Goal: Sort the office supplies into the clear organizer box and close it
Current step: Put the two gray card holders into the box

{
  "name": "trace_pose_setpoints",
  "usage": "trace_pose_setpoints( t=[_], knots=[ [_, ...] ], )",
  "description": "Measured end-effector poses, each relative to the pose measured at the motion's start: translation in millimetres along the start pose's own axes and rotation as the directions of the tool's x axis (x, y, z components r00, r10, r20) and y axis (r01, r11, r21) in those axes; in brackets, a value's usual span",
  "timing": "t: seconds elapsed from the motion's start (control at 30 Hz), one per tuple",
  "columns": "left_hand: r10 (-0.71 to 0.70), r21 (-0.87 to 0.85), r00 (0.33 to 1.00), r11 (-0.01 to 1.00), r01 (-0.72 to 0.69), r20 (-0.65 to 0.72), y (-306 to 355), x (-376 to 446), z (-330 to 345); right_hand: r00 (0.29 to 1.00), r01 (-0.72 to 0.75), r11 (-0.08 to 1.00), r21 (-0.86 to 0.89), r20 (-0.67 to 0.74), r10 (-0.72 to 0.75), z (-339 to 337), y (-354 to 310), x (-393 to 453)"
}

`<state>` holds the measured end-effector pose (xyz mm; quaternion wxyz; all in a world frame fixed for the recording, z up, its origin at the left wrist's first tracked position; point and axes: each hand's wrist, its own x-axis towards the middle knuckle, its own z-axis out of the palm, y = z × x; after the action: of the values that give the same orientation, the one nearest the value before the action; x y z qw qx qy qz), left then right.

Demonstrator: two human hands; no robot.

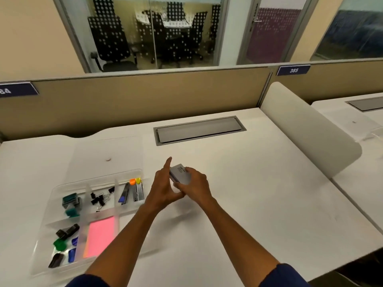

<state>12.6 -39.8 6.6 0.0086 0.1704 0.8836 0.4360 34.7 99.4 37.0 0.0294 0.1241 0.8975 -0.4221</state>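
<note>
Person at a white desk (238, 183), both hands raised just above the surface at centre. Right hand (196, 187) grips a small grey box (180, 175), fingers curled round its near and right edges. Left hand (163, 189) is against the box's left side, index finger straight and pointing up, thumb tucked under near the right fingers; whether its other fingers are curled, cannot tell. Clear organizer box (51, 204) sits open on the desk to the left, its lid (107, 154) lying flat behind it. Compartments hold green staple boxes (70, 200), black binder clips (101, 198), a blue-black cutter (124, 193), a pink sticky pad (100, 235), dark and green small items (64, 239) at front left
</note>
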Motion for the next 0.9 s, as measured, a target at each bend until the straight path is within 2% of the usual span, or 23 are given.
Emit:
trace_pose_setpoints(
  t=[0.2, 0.4, 0.57, 0.73, 0.9],
  knots=[
    [0.025, 0.040, 0.998, 0.999, -0.022, -0.061, -27, -29, -57, 0.999, 0.031, 0.998, -0.051, 0.016, -0.031, 47, -50, -17],
    [0.014, 0.012, 0.999, 1.000, -0.014, -0.043, -49, -62, -110, 0.999, 0.043, 0.998, -0.046, 0.029, -0.042, 90, -86, -35],
    [0.048, 0.123, 0.996, 0.992, -0.038, -0.075, -81, -93, -153, 1.000, 0.027, 0.997, -0.066, 0.017, -0.026, 124, -102, -57],
    [-0.064, 0.208, 0.989, 0.974, 0.091, -0.131, -124, -124, -201, 0.998, 0.011, 0.993, -0.118, -0.053, -0.017, 152, -103, -83],
    [-0.182, 0.240, 0.945, 0.938, 0.250, -0.272, -155, -146, -225, 0.994, -0.005, 0.983, -0.182, -0.111, -0.015, 170, -98, -106]
  ],
)
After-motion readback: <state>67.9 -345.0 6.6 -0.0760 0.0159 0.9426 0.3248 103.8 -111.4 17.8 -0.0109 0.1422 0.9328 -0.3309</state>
